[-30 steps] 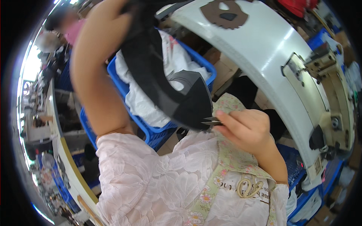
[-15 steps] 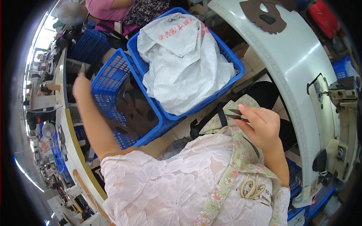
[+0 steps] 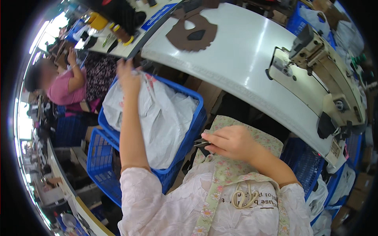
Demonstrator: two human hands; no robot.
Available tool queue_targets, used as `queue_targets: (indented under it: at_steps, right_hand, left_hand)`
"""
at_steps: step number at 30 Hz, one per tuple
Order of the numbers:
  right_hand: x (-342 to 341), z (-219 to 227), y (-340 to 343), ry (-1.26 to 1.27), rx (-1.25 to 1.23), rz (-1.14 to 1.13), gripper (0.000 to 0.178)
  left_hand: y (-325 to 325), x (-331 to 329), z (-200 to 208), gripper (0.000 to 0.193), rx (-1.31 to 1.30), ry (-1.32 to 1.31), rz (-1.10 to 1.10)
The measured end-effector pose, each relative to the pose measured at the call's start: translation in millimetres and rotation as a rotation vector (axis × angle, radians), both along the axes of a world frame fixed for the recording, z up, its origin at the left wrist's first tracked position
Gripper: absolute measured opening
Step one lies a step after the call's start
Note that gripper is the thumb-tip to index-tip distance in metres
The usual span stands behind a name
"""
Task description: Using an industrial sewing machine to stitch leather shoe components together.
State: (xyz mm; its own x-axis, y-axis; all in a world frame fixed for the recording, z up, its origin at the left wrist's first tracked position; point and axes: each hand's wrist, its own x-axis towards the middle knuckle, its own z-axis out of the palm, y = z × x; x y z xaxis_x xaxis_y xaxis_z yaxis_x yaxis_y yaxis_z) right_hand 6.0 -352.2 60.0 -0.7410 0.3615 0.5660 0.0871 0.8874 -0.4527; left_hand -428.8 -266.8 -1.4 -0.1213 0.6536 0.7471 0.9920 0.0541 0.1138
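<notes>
My right hand (image 3: 235,142) is closed on a small pair of thread snips (image 3: 201,143), held in front of my flowered apron (image 3: 252,135). Their dark metal blades stick out to the left past my fingertips. My left hand (image 3: 128,74) reaches forward and is blurred by motion. Its fingers look spread, and I see nothing in them. Below that hand is a white woven sack (image 3: 157,118) in a blue plastic crate (image 3: 199,114). Beyond the hand, a brown cut piece with a dark patch (image 3: 193,33) lies on the white sewing table (image 3: 236,43).
A sewing machine (image 3: 315,55) stands on the table at the right. Another blue crate (image 3: 98,153) is at the left. A person in pink (image 3: 65,88) sits at the far left, near a bench with thread cones (image 3: 122,33). More crates and bags lie at the right.
My view has turned to the right. My left hand has swung from beside the left crate to above the sack, towards the table. My right hand still holds the snips.
</notes>
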Motion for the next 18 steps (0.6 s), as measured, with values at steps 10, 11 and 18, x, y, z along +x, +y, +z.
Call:
queue_targets:
  at_steps: [10, 11, 18]
  right_hand:
    - [118.0, 9.5, -0.1, 0.042, -0.283, -0.539, 0.034]
    - [141.8, 9.0, -6.8, 0.031, -0.385, -0.589, 0.036]
    - [357.5, -4.5, -25.9, -0.052, 0.105, -1.498, 0.029]
  left_hand:
    - [182.9, 164.8, 24.2, 0.086, -0.724, 0.13, -0.321]
    - [180.1, 164.3, 29.3, 0.08, -0.712, 0.076, -0.394]
    - [106.5, 218.9, 38.8, 0.071, -0.748, 0.44, -0.231]
